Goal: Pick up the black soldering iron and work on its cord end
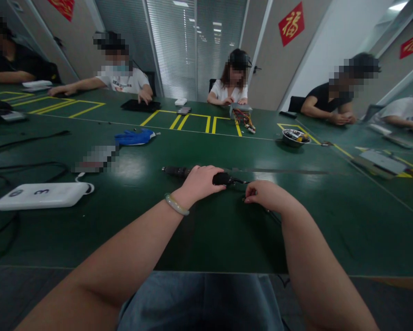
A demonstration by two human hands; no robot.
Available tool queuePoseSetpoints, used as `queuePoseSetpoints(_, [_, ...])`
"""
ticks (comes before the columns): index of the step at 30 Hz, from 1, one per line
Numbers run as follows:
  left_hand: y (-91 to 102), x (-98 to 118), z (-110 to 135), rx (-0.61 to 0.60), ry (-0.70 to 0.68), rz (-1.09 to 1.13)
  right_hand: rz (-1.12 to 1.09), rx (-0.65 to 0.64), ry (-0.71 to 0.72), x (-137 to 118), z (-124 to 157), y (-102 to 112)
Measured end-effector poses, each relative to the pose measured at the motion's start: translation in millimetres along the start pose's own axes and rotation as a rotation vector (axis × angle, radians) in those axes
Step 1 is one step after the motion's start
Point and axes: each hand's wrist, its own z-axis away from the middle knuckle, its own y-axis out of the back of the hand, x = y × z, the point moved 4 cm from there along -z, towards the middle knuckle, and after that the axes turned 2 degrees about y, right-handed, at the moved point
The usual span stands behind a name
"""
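A slim black corded electric screwdriver (177,171) lies across the green table in front of me, its narrow tip pointing left. My left hand (203,181) is wrapped over its middle from above, covering much of the body. From the right end a black cord (240,181) runs to my right hand (261,194). The fingers of that hand are pinched together on the cord, and a small dark end pokes out below the fingertips. More cord shows under the right wrist and trails toward the table's near edge.
Left of me lie a white power bank (43,196), a blurred-out phone-like item (98,159), a blue glove (134,137) and black cables (27,165). A metal bowl of small parts (295,137) stands right of centre. Several people sit across the table, one near a grey box with coloured wires (241,111).
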Motion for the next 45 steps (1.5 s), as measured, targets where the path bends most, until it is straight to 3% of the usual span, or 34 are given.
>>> queuePoseSetpoints(6, [12.1, -13, 4, -0.128, -0.027, 0.006, -0.046, 0.023, 0.028, -8, -3, 1])
queuePoseSetpoints(9, [17.7, -21, 8, -0.157, -0.035, 0.000, -0.089, 0.082, -0.024, -14, -3, 4])
queuePoseSetpoints(11, [18.9, -22, 10, -0.129, -0.043, -0.020, -0.118, 0.236, -0.094, -17, -4, 9])
queuePoseSetpoints(14, [15.2, -20, 11, -0.068, -0.043, -0.036, -0.169, 0.600, -0.156, -22, -3, 20])
queuePoseSetpoints(16, [10.8, -16, 10, -0.034, -0.052, -0.044, -0.185, 0.705, -0.130, -26, -5, 21])
queuePoseSetpoints(21, [3.0, -11, 5, 0.028, -0.103, -0.053, -0.092, 0.417, -0.040, -31, -20, 5])
queuePoseSetpoints(23, [2.4, -10, 4, 0.042, -0.104, -0.055, -0.052, 0.363, -0.034, -31, -23, 0])
queuePoseSetpoints(28, [2.8, -10, 2, 0.033, -0.092, -0.058, -0.041, 0.327, 0.007, -32, -26, -3])
queuePoseSetpoints(39, [-0.8, -10, -1, 0.041, -0.082, -0.093, -0.267, 0.288, -0.039, -21, -26, -8])
queuePoseSetpoints(45, [0.1, -3, 2, 0.041, -0.166, -0.066, -0.428, 0.250, -0.100, -13, -27, -13])
